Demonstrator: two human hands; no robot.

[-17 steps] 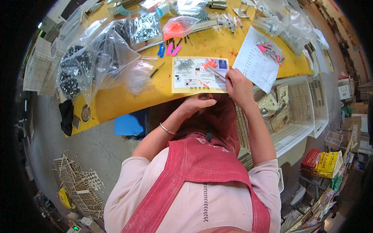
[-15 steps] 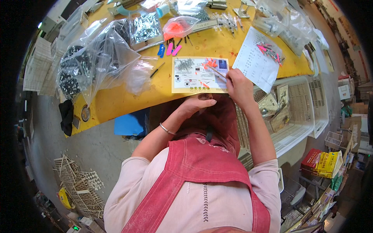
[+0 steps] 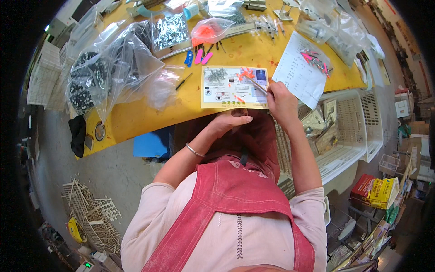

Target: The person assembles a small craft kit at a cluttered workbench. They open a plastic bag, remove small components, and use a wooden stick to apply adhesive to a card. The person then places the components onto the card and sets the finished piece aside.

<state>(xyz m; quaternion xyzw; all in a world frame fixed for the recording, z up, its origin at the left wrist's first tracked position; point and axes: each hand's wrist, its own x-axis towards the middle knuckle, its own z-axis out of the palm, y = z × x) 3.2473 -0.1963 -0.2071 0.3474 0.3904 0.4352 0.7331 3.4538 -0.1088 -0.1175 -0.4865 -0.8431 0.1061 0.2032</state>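
My right hand [image 3: 282, 100] is closed around slim metal tweezers [image 3: 257, 85] at the right edge of a printed card [image 3: 213, 97]. The tweezers' tip reaches into a small heap of orange pieces [image 3: 246, 72] on the card. A few more orange pieces [image 3: 238, 98] lie near its lower edge, and a pile of small clear-grey pieces [image 3: 215, 75] sits at its upper left. My left hand [image 3: 229, 121] is held at the table edge just below the card, thumb stretched and fingers curled; what they hold, if anything, is hidden.
On the yellow table [image 3: 131, 129] are a bag of silvery pieces [image 3: 170, 32], a bag of orange pieces [image 3: 209, 31] and large clear bags [image 3: 113, 68] at left. A written sheet [image 3: 294, 68] carries pink-and-dark parts [image 3: 316, 62]. A white plastic basket [image 3: 349, 156] stands right of my arm.
My right hand has shifted slightly right with the tweezers, whose tip stays at the orange heap. The left hand has hardly moved.
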